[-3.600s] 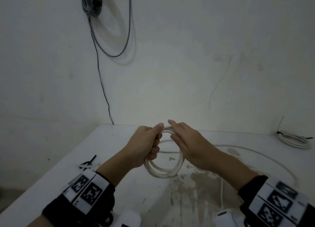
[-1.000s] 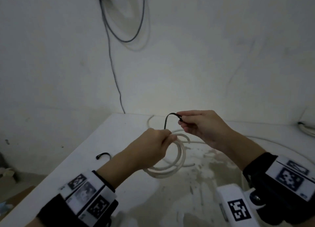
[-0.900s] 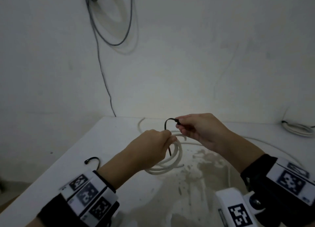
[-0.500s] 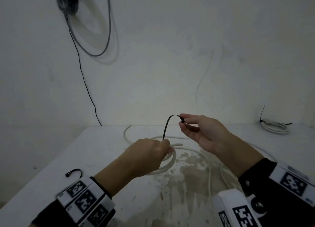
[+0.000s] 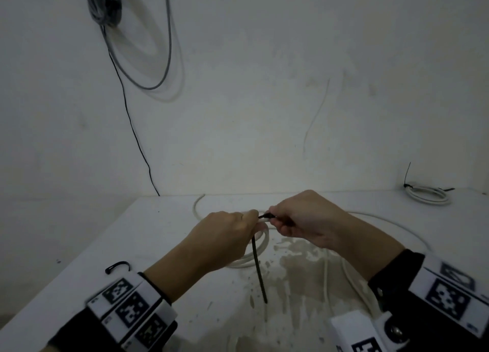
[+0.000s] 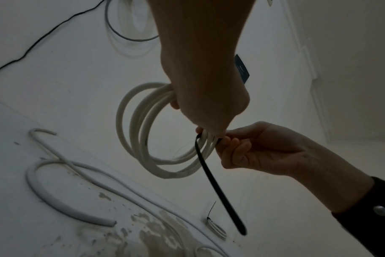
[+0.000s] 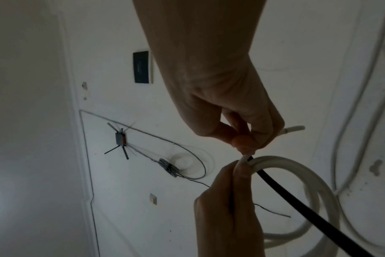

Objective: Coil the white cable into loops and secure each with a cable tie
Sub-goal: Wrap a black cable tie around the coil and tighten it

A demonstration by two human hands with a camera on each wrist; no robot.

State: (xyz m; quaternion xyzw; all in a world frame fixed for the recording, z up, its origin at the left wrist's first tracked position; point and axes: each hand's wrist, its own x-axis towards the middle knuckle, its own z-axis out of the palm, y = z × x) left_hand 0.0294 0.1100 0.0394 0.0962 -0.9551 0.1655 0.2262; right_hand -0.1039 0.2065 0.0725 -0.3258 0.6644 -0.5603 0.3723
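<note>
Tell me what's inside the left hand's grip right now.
The left hand holds the white coil bunched, with the black cable tie passing around it. Whether the tie's head is latched is hidden by fingers.

The head camera is looking forward and down from above and behind the fingers, taking in the table (image 5: 79,245) and wall. Each wrist camera is sitting close below its own hand, looking along it past the fingers. All three are sharing the spot where both hands' fingertips meet.

Black sleeves (image 5: 391,269), white wrist bands (image 5: 132,302) with black square markers
</note>
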